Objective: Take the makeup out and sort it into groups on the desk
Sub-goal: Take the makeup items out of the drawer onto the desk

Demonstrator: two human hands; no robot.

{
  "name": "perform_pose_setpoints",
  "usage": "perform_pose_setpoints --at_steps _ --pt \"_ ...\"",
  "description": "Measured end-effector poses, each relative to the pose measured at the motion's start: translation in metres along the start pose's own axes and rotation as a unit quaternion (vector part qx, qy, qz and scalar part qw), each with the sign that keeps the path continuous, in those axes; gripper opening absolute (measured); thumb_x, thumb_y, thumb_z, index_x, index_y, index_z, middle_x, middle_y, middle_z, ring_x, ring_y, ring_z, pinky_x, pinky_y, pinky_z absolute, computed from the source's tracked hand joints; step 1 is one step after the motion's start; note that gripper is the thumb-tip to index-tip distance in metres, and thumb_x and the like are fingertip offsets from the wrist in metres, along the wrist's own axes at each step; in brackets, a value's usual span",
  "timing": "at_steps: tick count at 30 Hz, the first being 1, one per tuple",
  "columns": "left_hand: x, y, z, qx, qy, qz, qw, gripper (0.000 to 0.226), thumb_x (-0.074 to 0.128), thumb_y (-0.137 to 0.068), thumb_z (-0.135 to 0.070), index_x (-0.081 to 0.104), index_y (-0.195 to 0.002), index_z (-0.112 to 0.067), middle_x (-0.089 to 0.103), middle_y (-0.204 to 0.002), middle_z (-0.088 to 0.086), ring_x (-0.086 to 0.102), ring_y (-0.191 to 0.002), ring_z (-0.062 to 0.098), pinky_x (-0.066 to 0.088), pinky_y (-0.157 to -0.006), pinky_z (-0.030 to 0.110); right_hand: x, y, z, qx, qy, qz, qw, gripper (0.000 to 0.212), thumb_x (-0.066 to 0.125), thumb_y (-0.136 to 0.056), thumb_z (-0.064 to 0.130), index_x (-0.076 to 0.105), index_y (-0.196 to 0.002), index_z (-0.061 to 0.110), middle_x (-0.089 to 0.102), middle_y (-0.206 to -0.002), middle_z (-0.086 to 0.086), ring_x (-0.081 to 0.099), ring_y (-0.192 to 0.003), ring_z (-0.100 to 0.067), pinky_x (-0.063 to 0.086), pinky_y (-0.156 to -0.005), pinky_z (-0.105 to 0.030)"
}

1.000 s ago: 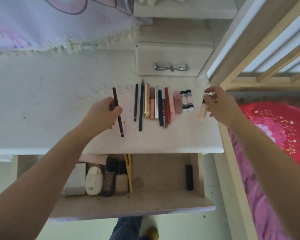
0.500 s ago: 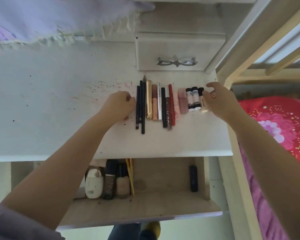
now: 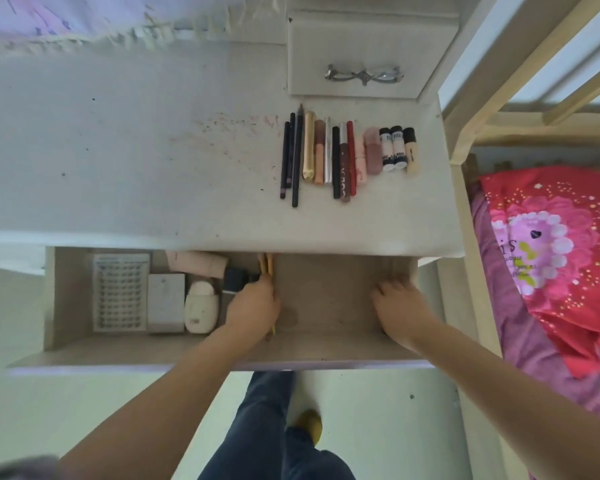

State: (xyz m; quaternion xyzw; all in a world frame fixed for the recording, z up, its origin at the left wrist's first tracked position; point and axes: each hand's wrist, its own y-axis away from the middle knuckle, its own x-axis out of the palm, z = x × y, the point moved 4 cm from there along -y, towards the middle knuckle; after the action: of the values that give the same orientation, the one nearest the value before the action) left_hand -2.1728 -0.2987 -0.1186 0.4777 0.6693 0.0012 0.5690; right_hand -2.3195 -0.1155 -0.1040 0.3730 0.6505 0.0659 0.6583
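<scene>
Both hands had left the desk (image 3: 118, 150) top and dropped into the open drawer (image 3: 326, 299) below its front edge; half a second before, they flanked the row of makeup (image 3: 347, 154), which by this moment stood complete and untouched near the desk's right edge, in front of the small closed drawer (image 3: 361, 53) at the back. The left hand (image 3: 253, 306) lay curled, knuckles up, over the dark bottles (image 3: 234, 280) and beside two yellow sticks (image 3: 268, 268) at mid-drawer; whether it gripped anything could not be told. The right hand (image 3: 395, 306) rested palm down by the drawer's right wall, over the spot where a small black tube had lain; its grasp was likewise hidden. This suggested a second round of retrieval had begun. On the desk: three dark pencils (image 3: 290, 157) at the row's left end, about eight slim tubes and sticks in the middle (the count uncertain where they touch), and three short black-capped bottles (image 3: 397, 148) at the right end. In the drawer, from its left wall: one card of lashes (image 3: 118, 292), one grey box (image 3: 165, 299), one white case (image 3: 201, 308), one pink tube (image 3: 198, 263).
</scene>
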Motion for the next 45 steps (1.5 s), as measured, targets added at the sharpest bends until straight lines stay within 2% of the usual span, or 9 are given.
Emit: perform_pose_setpoints --at_steps 5,10,15,22,25,30,34,40,45 --pt "0.019 -0.027 0.000 -0.042 -0.117 -0.011 0.992 0.034 0.040 -0.095 -0.007 0.045 -0.128 -0.001 0.065 -0.105 0.015 0.064 -0.092 0.032 0.053 -0.069 0.039 -0.001 -0.013 0.009 0.031 0.088 0.041 0.995 0.039 0.048 -0.087 0.008 0.053 -0.125 0.007 0.051 -0.128 -0.012 0.046 -0.119 -0.029 0.025 -0.108 -0.037" --pt "0.031 -0.034 -0.002 -0.026 -0.174 -0.005 0.984 0.034 0.042 -0.094 -0.007 0.047 -0.128 -0.005 0.065 -0.107 0.015 0.064 -0.094 0.032 0.049 -0.068 0.036 -0.012 -0.015 0.005 0.059 0.042 0.072 0.995 0.038 0.048 -0.087 -0.001 0.053 -0.125 0.000 0.041 -0.133 -0.018 0.040 -0.122 -0.034 0.038 -0.100 -0.037" --pt "0.033 -0.035 -0.001 -0.045 -0.036 0.020 0.998 0.019 0.048 -0.093 -0.019 0.059 -0.105 -0.011 0.064 -0.103 0.012 0.063 -0.091 0.028 0.048 -0.066 0.033 -0.017 -0.014 -0.002 0.077 -0.015 0.124 0.989 0.033 0.046 -0.087 -0.009 0.054 -0.119 -0.006 0.048 -0.123 -0.022 0.053 -0.110 -0.034 0.048 -0.092 -0.036" --pt "0.008 0.015 0.007 0.122 0.038 0.073 0.989 0.015 0.052 -0.092 -0.023 0.052 -0.107 -0.019 0.063 -0.085 0.000 0.062 -0.074 0.015 0.052 -0.068 0.028 -0.021 0.007 0.001 0.036 0.021 0.106 0.994 0.017 0.055 -0.090 0.012 0.062 -0.105 0.007 0.063 -0.106 -0.011 0.063 -0.096 -0.031 0.047 -0.071 -0.033" --pt "-0.013 0.041 0.008 0.152 0.086 0.071 0.982 0.009 0.048 -0.095 -0.025 0.044 -0.097 -0.032 0.060 -0.076 -0.007 0.058 -0.063 0.005 0.050 -0.062 0.020 -0.026 0.018 -0.001 0.024 -0.135 0.073 0.988 0.019 0.046 -0.097 0.024 0.058 -0.104 0.012 0.060 -0.104 -0.009 0.060 -0.089 -0.024 0.048 -0.073 -0.029" --pt "-0.103 0.050 -0.025 0.172 0.242 -0.053 0.954 0.012 0.048 -0.095 -0.021 0.049 -0.084 -0.025 0.053 -0.062 -0.006 0.052 -0.048 -0.001 0.044 -0.049 0.018 -0.093 0.036 -0.043 0.013 -0.436 -0.073 0.897 0.009 0.056 -0.092 0.017 0.058 -0.099 0.022 0.058 -0.089 0.007 0.052 -0.074 -0.006 0.038 -0.063 -0.010" --pt "-0.167 0.000 -0.052 0.150 0.198 -0.142 0.958 0.021 0.043 -0.098 -0.030 0.052 -0.082 -0.019 0.056 -0.060 -0.001 0.051 -0.045 0.003 0.040 -0.047 0.013 -0.138 0.024 -0.114 0.105 -0.644 -0.191 0.733 0.012 0.057 -0.092 0.009 0.056 -0.103 0.013 0.061 -0.079 -0.001 0.055 -0.058 -0.005 0.046 -0.056 -0.018" --pt "-0.187 -0.087 -0.066 0.058 0.082 -0.103 0.990 0.032 0.041 -0.098 -0.033 0.050 -0.073 -0.015 0.061 -0.066 0.005 0.059 -0.052 0.016 0.042 -0.051 0.025 -0.167 -0.041 -0.192 0.171 -0.582 -0.241 0.758 0.020 0.046 -0.098 0.016 0.064 -0.092 0.010 0.054 -0.068 -0.002 0.045 -0.061 -0.013 0.039 -0.060 -0.025" --pt "-0.178 -0.108 -0.072 0.042 0.010 -0.071 0.997 0.035 0.041 -0.097 -0.038 0.052 -0.075 -0.014 0.061 -0.064 0.003 0.059 -0.055 0.015 0.040 -0.051 0.024 -0.169 -0.085 -0.187 0.171 -0.520 -0.204 0.812 0.027 0.042 -0.099 0.016 0.066 -0.106 0.005 0.061 -0.092 -0.011 0.050 -0.073 -0.016 0.039 -0.060 -0.023"
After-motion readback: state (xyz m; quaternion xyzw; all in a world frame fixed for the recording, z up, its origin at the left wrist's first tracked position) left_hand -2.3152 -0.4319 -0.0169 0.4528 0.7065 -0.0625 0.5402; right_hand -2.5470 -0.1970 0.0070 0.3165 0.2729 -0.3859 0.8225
